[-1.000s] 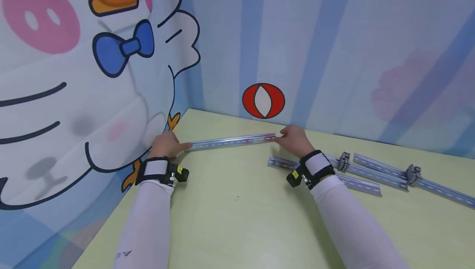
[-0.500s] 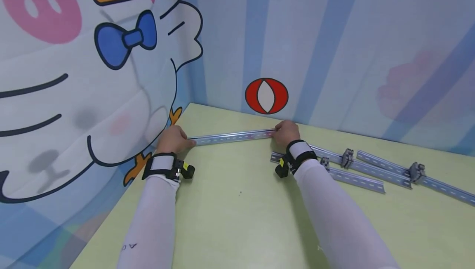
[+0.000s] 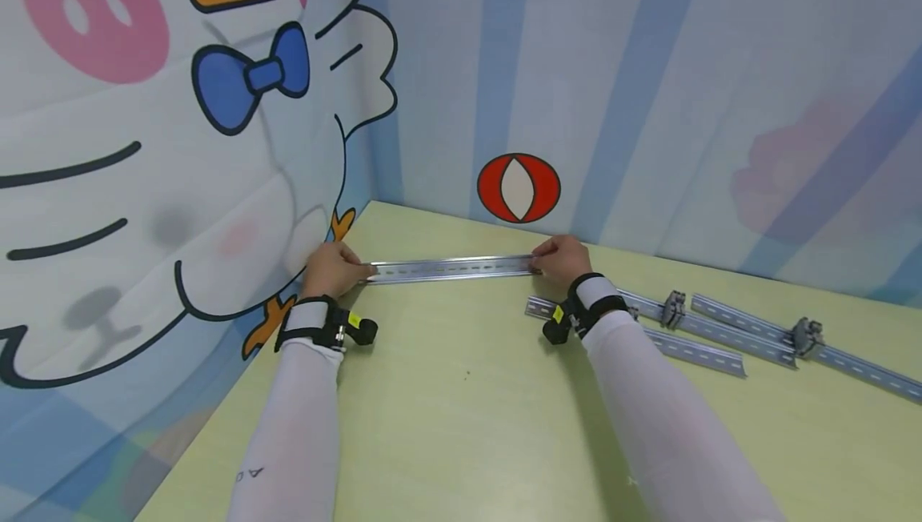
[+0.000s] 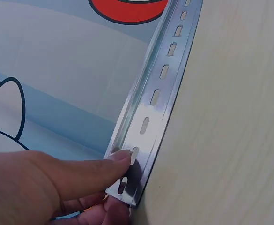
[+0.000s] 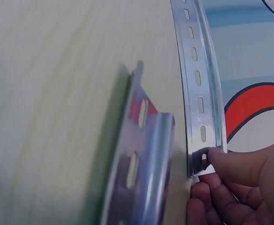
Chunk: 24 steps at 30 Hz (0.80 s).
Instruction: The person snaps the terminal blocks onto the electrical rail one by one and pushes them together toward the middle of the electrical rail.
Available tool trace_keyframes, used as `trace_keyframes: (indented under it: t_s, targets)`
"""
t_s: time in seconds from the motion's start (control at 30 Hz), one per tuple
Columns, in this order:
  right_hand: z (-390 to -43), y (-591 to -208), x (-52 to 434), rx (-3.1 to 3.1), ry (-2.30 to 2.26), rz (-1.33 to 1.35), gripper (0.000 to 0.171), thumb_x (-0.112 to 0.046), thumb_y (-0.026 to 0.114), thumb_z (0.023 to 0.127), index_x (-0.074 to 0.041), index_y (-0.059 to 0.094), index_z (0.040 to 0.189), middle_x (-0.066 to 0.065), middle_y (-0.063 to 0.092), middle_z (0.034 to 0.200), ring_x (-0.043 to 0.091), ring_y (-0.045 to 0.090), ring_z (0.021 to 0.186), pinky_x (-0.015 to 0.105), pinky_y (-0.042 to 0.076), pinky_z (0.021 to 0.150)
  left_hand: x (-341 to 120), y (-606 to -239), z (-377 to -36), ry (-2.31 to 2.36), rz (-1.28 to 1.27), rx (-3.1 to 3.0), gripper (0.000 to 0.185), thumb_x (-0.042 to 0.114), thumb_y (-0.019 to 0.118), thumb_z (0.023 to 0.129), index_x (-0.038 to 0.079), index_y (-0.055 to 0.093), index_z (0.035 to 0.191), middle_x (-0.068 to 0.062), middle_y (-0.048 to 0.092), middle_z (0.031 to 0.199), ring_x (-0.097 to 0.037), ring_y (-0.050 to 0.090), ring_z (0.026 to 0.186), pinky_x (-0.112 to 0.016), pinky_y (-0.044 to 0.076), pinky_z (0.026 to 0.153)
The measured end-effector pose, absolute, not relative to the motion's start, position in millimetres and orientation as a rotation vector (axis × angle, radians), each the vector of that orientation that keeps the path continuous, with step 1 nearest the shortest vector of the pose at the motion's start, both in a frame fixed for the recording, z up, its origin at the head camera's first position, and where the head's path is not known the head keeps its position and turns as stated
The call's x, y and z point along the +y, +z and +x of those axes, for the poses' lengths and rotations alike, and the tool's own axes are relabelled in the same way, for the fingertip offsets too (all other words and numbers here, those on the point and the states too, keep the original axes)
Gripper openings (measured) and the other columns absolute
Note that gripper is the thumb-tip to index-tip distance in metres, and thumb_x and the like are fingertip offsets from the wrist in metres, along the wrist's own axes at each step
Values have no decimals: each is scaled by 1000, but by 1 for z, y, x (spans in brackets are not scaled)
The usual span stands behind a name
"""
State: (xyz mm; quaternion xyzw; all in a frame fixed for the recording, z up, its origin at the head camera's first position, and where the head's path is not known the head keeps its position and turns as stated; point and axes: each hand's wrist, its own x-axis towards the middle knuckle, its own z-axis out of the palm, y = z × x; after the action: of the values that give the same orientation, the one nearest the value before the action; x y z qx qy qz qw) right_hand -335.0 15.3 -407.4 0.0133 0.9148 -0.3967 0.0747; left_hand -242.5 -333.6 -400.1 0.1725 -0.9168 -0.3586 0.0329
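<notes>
1. My left hand [image 3: 333,268] pinches the left end of a slotted rail [image 3: 450,268], thumb on top.
2. My right hand [image 3: 563,258] pinches the right end the same way.
3. The rail lies flat on the green table [image 3: 461,410], near the back wall.
4. More rails [image 3: 709,330] with grey clips [image 3: 673,307] lie to the right.
</notes>
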Motion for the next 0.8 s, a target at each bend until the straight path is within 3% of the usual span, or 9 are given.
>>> trace_keyframes:
  t_s: [0.17, 0.27, 0.4, 0.47, 0.63, 0.8]
  targets:
    - [-327, -393, 16, 2686, -1323, -22, 23, -9, 64, 93, 2, 67, 113, 17, 66, 108, 27, 61, 91, 31, 53, 75, -336, -402, -244, -1123, 542, -2789, 41, 33, 76, 84, -1, 68, 106, -19, 62, 111, -30, 55, 95, -34, 45, 68]
    - [-321, -383, 16, 2606, -1437, -88, 28, -5, 63, 93, 6, 62, 119, 21, 65, 111, 32, 67, 95, 36, 57, 84, -337, -400, -244, -1164, 535, -2783, 41, 31, 76, 85, -1, 67, 108, -19, 65, 107, -27, 62, 84, -30, 50, 62]
    - [-310, -369, 18, 2549, -1480, -192, 38, -4, 67, 90, 7, 58, 125, 23, 62, 114, 38, 67, 102, 44, 54, 92, -337, -396, -243, -1400, 487, -2743, 33, 20, 73, 88, -2, 62, 110, -21, 69, 96, -21, 69, 64, -27, 56, 56]
    - [-305, -362, 21, 2570, -1433, -253, 42, -8, 71, 88, 6, 58, 126, 23, 61, 117, 38, 66, 103, 47, 52, 94, -336, -392, -242, -1474, 448, -2743, 30, 17, 71, 90, -2, 61, 110, -20, 71, 90, -20, 70, 61, -28, 56, 60]
    - [-290, -348, 34, 2685, -1233, -416, 47, -16, 77, 84, -2, 63, 127, 18, 61, 125, 32, 63, 106, 47, 53, 90, -332, -378, -238, -1360, 354, -2875, 31, 20, 71, 90, 0, 66, 114, -16, 74, 80, -23, 71, 67, -32, 48, 75]
    - [-272, -336, 56, 2715, -1169, -523, 45, -18, 77, 84, -5, 65, 125, 16, 63, 124, 30, 65, 104, 47, 55, 86, -323, -360, -234, -1312, 213, -2973, 45, 28, 72, 89, -1, 63, 123, -20, 72, 100, -28, 72, 86, -41, 51, 84]
